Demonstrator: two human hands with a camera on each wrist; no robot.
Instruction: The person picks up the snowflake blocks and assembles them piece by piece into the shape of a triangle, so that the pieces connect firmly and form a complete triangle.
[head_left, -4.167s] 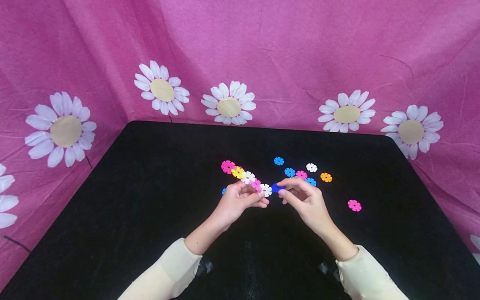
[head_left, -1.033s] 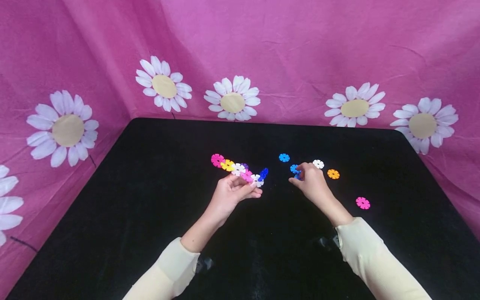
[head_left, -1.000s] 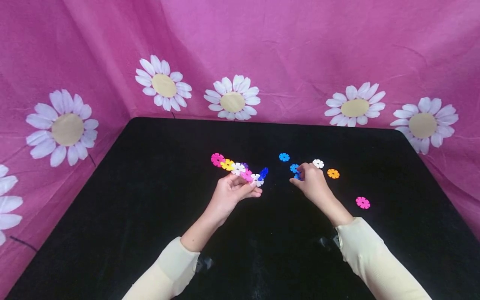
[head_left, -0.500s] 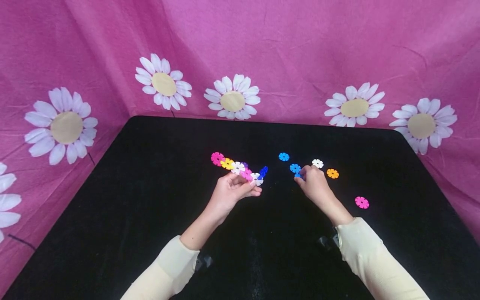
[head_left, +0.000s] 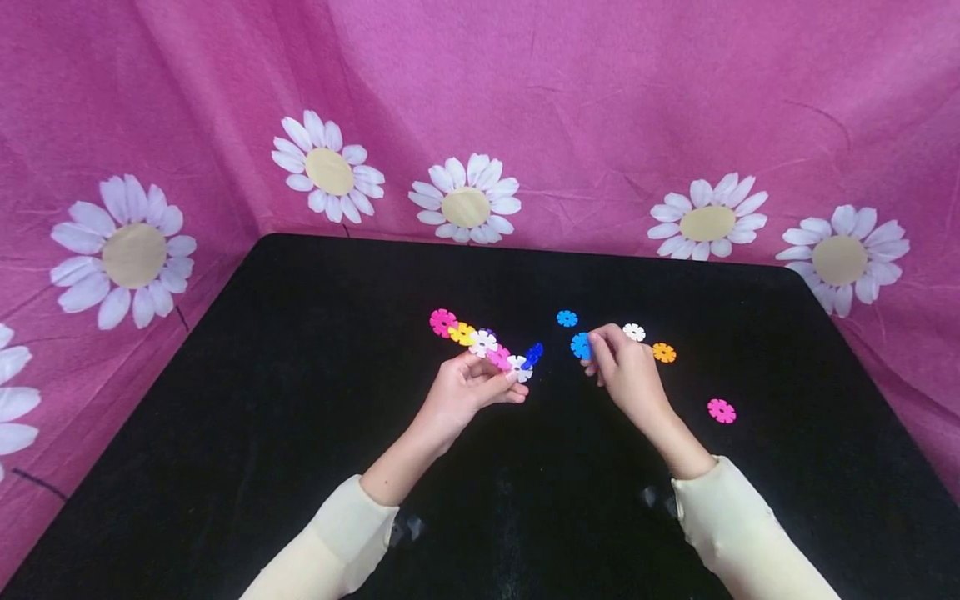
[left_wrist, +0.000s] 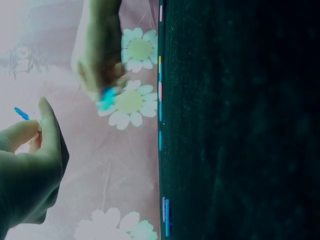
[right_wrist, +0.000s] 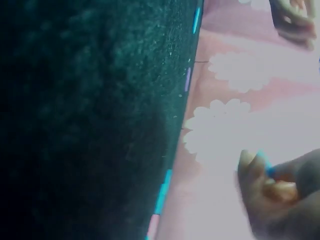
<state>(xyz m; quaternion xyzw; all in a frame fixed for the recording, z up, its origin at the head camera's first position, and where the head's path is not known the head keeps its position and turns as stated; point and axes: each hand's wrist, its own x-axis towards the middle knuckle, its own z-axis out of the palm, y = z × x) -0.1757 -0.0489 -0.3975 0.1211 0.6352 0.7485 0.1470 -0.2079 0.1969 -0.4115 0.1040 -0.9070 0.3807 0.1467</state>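
Note:
My left hand (head_left: 468,392) pinches a chain of notched plastic discs by its near end in the head view. The chain runs from a pink disc (head_left: 442,322) through a yellow disc (head_left: 462,334), a white disc (head_left: 482,343), another pink and another white disc to a dark blue disc (head_left: 534,355) tilted up at the tip. To its right, my right hand (head_left: 630,375) pinches a light blue disc (head_left: 581,346) between thumb and fingers. Both wrist views show this light blue disc (left_wrist: 106,99) raised above the table; its far part is hidden by fingers.
On the black table (head_left: 337,350) lie another light blue disc (head_left: 567,318), a loose white disc (head_left: 633,332), an orange disc (head_left: 664,352) and a loose pink disc (head_left: 722,411). A pink cloth (head_left: 570,117) with printed daisies hangs behind the table.
My right hand has gone from the chain's dark blue end to the loose discs and lifted a light blue one. My left hand keeps its hold on the chain, nearly still.

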